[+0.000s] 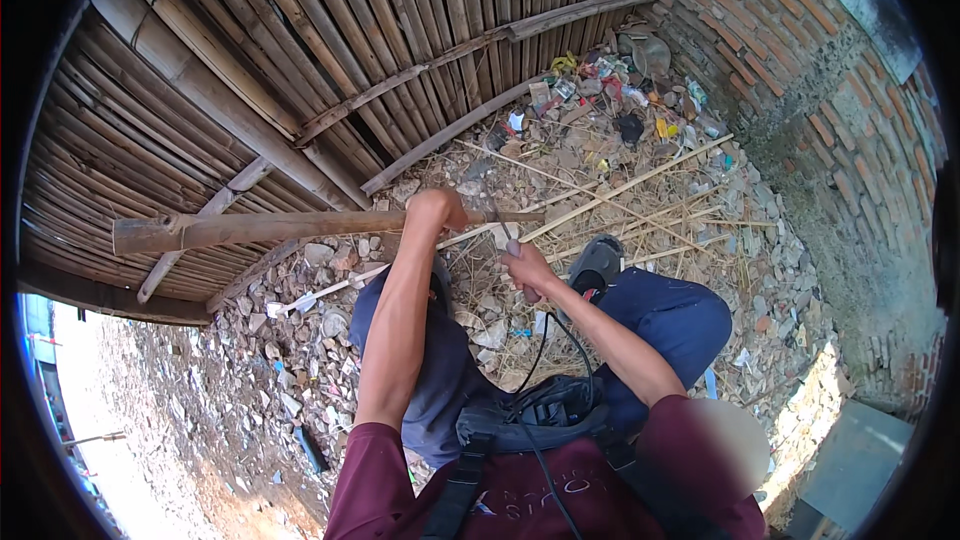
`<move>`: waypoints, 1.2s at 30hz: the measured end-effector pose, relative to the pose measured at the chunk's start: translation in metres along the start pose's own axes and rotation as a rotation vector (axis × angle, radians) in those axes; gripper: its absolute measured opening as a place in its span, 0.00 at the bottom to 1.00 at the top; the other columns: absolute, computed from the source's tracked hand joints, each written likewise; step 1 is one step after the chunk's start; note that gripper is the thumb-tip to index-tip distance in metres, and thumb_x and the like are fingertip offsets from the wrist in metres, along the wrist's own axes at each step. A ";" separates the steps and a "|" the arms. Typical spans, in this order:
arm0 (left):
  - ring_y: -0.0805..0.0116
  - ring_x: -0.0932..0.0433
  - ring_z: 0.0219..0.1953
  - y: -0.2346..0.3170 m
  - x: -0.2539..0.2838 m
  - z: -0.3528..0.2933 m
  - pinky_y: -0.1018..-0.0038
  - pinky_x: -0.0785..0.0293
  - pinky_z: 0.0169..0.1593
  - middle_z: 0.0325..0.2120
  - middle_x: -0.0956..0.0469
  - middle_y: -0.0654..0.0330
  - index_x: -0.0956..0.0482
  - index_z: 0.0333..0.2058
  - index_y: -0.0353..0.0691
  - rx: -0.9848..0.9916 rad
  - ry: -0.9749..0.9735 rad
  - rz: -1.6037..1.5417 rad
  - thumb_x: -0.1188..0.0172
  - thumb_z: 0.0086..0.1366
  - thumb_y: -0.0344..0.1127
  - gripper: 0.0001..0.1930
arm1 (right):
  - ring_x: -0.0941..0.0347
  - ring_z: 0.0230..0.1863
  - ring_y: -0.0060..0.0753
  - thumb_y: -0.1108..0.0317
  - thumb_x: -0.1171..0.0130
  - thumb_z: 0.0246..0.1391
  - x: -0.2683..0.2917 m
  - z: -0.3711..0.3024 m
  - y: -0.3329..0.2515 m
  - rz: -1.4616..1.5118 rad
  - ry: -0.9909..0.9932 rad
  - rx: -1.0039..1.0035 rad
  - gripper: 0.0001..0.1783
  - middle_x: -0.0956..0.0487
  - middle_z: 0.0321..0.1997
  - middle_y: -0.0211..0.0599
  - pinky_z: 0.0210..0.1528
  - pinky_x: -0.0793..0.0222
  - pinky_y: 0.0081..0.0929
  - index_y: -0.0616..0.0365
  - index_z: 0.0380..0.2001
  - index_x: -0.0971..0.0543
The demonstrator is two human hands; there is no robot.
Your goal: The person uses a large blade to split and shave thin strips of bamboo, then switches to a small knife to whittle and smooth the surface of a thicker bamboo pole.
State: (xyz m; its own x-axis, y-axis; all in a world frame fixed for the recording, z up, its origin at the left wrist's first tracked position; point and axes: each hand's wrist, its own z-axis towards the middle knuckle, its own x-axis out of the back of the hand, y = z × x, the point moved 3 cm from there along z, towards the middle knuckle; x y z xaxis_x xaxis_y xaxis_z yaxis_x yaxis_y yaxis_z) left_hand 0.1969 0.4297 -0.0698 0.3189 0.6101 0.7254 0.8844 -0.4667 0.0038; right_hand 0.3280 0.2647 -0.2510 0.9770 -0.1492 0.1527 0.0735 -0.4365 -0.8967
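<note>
A thick bamboo pole (270, 227) lies almost level across the view, its cut end at the left and its narrow end past my hands. My left hand (436, 210) is closed round it near the narrow end. In my right hand (531, 270) is the handle of a knife (513, 246). The thin blade points up and slightly left, close to or against the pole's narrow end; I cannot tell whether they touch. My fingers cover much of the handle. Both hands are in front of my bent knees.
Split bamboo strips (640, 190) and straw lie on the stony ground ahead. Rubbish (625, 85) is heaped in the far corner. A bamboo slat wall (400, 30) leans at the left and back, a brick wall (800, 50) stands right. A grey board (858, 460) is at lower right.
</note>
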 end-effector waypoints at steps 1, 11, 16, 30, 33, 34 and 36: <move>0.59 0.11 0.42 -0.001 -0.001 -0.002 0.63 0.16 0.47 0.38 0.10 0.56 0.09 0.36 0.40 -0.018 -0.001 0.031 0.29 0.55 0.47 0.17 | 0.38 0.12 0.23 0.65 0.39 0.66 0.002 0.000 -0.003 0.065 -0.040 -0.066 0.16 0.32 0.16 0.26 0.14 0.42 0.29 0.56 0.26 0.32; 0.59 0.22 0.66 0.015 -0.008 -0.006 0.61 0.23 0.64 0.63 0.19 0.57 0.15 0.59 0.43 0.092 0.046 0.106 0.30 0.58 0.41 0.28 | 0.31 0.18 0.21 0.67 0.37 0.66 -0.009 -0.022 -0.042 0.010 -0.192 0.129 0.15 0.28 0.21 0.27 0.19 0.36 0.25 0.57 0.30 0.32; 0.58 0.20 0.65 0.016 -0.014 -0.007 0.62 0.22 0.63 0.62 0.19 0.54 0.14 0.58 0.43 0.028 -0.012 0.139 0.36 0.60 0.40 0.26 | 0.31 0.16 0.22 0.65 0.37 0.67 -0.003 -0.023 -0.035 -0.026 -0.164 0.115 0.16 0.30 0.19 0.27 0.19 0.36 0.27 0.57 0.30 0.32; 0.53 0.14 0.54 0.003 -0.029 0.016 0.61 0.17 0.54 0.51 0.14 0.49 0.09 0.45 0.41 -0.009 0.000 0.103 0.36 0.53 0.34 0.19 | 0.36 0.12 0.25 0.58 0.35 0.65 0.006 -0.012 -0.012 -0.133 -0.021 0.069 0.23 0.31 0.14 0.30 0.16 0.39 0.34 0.59 0.22 0.31; 0.50 0.12 0.48 0.005 -0.026 0.018 0.61 0.15 0.49 0.44 0.12 0.47 0.09 0.40 0.38 -0.030 0.068 0.064 0.34 0.51 0.35 0.17 | 0.36 0.11 0.25 0.59 0.35 0.65 0.009 -0.017 -0.018 -0.152 -0.027 0.063 0.20 0.30 0.14 0.31 0.16 0.39 0.34 0.61 0.24 0.27; 0.50 0.12 0.47 0.004 -0.024 0.019 0.61 0.15 0.49 0.44 0.12 0.47 0.08 0.39 0.38 -0.021 0.055 0.052 0.33 0.49 0.34 0.17 | 0.36 0.11 0.25 0.60 0.36 0.64 0.004 -0.019 -0.026 -0.167 -0.049 0.135 0.20 0.29 0.14 0.31 0.16 0.39 0.33 0.61 0.24 0.27; 0.51 0.11 0.47 0.005 -0.023 0.017 0.61 0.15 0.48 0.43 0.11 0.47 0.08 0.38 0.38 -0.010 0.055 0.054 0.33 0.48 0.33 0.17 | 0.35 0.11 0.25 0.60 0.36 0.63 -0.001 -0.021 -0.030 -0.183 -0.076 0.204 0.19 0.29 0.14 0.32 0.16 0.38 0.32 0.61 0.24 0.26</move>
State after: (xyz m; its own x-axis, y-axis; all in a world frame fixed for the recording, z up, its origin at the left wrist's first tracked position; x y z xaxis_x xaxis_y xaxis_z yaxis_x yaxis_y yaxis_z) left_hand 0.1997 0.4247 -0.0985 0.3463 0.5481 0.7613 0.8629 -0.5046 -0.0292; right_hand 0.3205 0.2598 -0.2155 0.9554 -0.0139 0.2949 0.2812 -0.2609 -0.9235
